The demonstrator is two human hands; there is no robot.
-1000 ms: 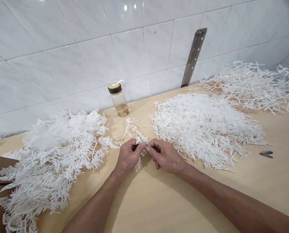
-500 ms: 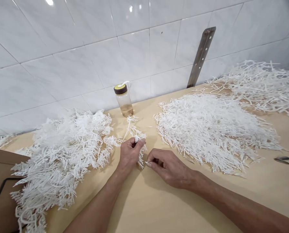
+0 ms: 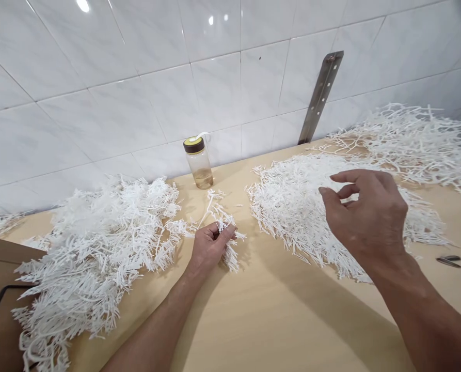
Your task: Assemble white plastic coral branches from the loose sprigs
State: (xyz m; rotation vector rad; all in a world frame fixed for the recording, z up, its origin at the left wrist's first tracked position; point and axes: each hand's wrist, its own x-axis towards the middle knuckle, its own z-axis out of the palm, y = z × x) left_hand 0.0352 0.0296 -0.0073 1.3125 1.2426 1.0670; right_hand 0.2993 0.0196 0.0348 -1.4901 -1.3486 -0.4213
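Observation:
My left hand (image 3: 210, 245) pinches a white branched piece (image 3: 230, 253) with many thin tips, near the middle of the wooden table (image 3: 245, 320). Raised over the right-hand pile of small white pieces (image 3: 292, 206) is my right hand (image 3: 365, 212), its thumb and fingers apart and nothing seen between them. A large heap of white branched pieces (image 3: 98, 243) lies to the left of my left hand. At the back right is another pile of longer white stems (image 3: 416, 139).
A bottle (image 3: 202, 168) with a dark and yellow lid stands by the tiled wall (image 3: 153, 103). A metal bracket (image 3: 320, 98) leans there. Small metal snips (image 3: 449, 261) lie at the right. A brown box (image 3: 1, 279) is at the left edge.
My right hand has moved right and up, away from my left hand, and its fingers have opened. My left hand still holds the branched piece, which has shifted slightly.

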